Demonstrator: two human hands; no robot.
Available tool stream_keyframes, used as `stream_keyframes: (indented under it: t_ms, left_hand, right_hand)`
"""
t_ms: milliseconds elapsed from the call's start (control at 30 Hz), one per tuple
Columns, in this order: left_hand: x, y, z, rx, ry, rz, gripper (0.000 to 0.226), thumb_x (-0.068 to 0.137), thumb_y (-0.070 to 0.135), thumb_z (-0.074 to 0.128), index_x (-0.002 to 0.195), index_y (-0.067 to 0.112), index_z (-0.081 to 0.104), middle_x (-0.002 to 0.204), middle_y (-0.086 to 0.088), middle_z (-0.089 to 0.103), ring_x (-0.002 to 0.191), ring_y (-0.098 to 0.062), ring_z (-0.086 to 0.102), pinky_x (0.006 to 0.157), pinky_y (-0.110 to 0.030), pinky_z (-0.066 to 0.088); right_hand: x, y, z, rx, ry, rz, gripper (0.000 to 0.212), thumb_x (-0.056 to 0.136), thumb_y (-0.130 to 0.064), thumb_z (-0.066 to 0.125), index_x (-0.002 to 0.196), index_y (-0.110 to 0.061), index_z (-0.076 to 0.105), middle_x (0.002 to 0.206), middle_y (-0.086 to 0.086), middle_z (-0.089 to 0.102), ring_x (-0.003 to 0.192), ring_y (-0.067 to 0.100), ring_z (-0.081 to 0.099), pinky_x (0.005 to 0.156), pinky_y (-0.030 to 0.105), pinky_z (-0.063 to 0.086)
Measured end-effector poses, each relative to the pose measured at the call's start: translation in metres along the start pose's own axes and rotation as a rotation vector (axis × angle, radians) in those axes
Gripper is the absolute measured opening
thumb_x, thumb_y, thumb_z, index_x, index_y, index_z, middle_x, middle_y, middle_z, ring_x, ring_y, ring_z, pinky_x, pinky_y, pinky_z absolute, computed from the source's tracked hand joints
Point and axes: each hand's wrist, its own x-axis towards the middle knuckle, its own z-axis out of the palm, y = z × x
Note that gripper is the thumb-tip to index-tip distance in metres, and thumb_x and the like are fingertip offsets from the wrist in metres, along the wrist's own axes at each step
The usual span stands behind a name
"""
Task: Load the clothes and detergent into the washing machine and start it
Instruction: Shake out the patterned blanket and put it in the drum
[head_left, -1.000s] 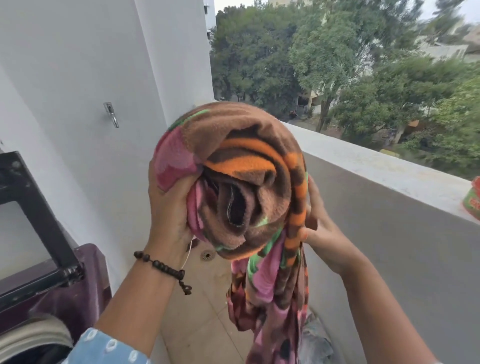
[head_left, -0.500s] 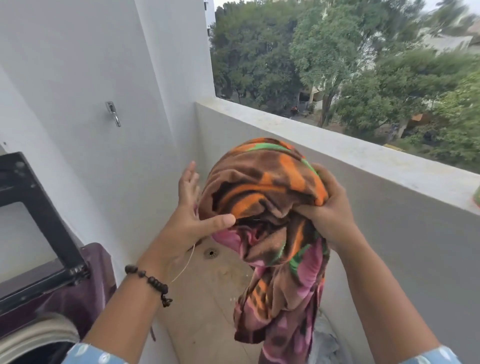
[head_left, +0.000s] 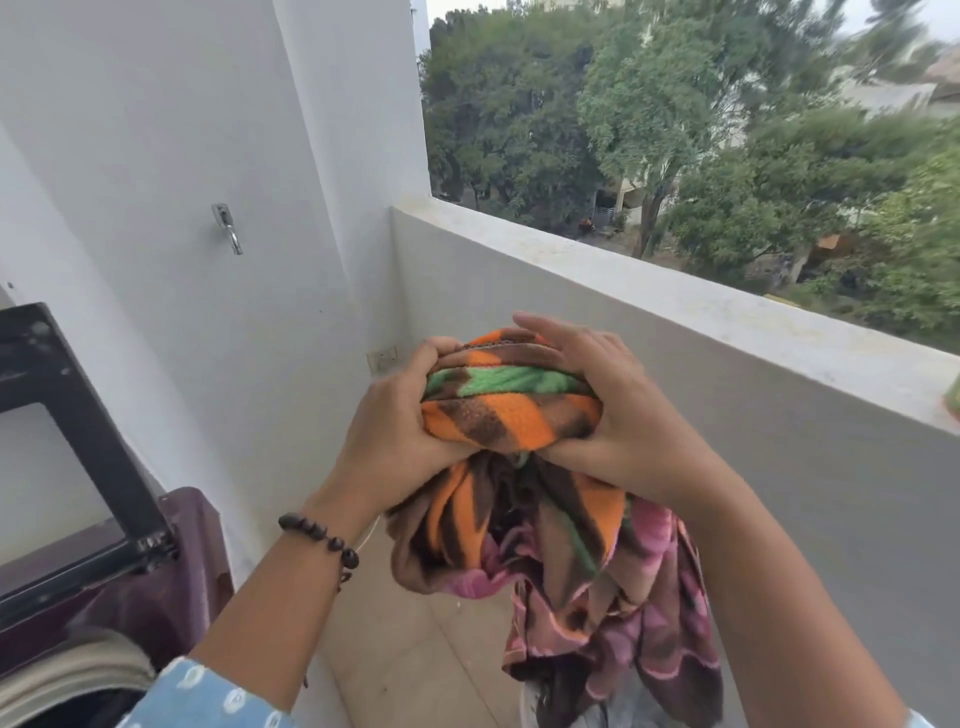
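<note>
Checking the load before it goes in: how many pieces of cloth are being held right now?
1: a bunched orange, brown, green and pink cloth, gripped from both sides by the left hand and the right hand. More may be hidden in the folds.

White balcony walls (head_left: 156, 156); tiled floor (head_left: 415, 675); trees (head_left: 675, 130) beyond.

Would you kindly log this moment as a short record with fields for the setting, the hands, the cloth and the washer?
setting: balcony with a parapet wall, trees beyond
left hand: grips the bundled blanket from the left
right hand: curled over its top and right side
blanket: orange, brown, green and pink; loose end hangs down
washing machine: lower left, lid raised
</note>
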Motion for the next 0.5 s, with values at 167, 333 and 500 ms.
stream_keyframes:
  t_ms: [167, 333, 500]
  left_hand:
    - [0.003, -0.002, -0.011, -0.327, 0.248, -0.007, 0.057, 0.057, 0.037, 0.079, 0.107, 0.033, 0.052, 0.095, 0.025, 0.067, 0.086, 0.007, 0.063, 0.075, -0.011, 0.048]
    - [0.009, -0.009, -0.013, -0.709, 0.530, -0.077, 0.042, 0.068, 0.004, 0.072, 0.101, 0.022, 0.053, 0.087, 0.014, 0.069, 0.083, -0.004, 0.065, 0.070, -0.021, 0.053]
    - [0.011, -0.010, 0.003, -1.012, 0.639, -0.223, 0.042, 0.083, -0.009, 0.054, 0.123, 0.003, 0.048, 0.107, -0.010, 0.065, 0.093, -0.016, 0.068, 0.073, -0.028, 0.057]
  right_hand:
    - [-0.017, 0.022, -0.016, 0.372, -0.066, 0.221, 0.121, 0.056, -0.056, 0.086, 0.150, -0.050, 0.011, 0.153, -0.016, 0.029, 0.142, -0.002, 0.027, 0.117, 0.040, 0.029]
    - [-0.035, 0.044, -0.004, 0.730, 0.041, 0.379, 0.132, 0.045, -0.060, 0.089, 0.151, -0.048, 0.011, 0.147, -0.026, 0.040, 0.134, 0.003, 0.044, 0.114, 0.044, 0.035]
    - [-0.034, 0.046, 0.021, 0.960, 0.069, 0.433, 0.132, 0.044, -0.055, 0.092, 0.152, -0.032, 0.019, 0.145, -0.003, 0.050, 0.130, 0.019, 0.051, 0.106, 0.042, 0.044]
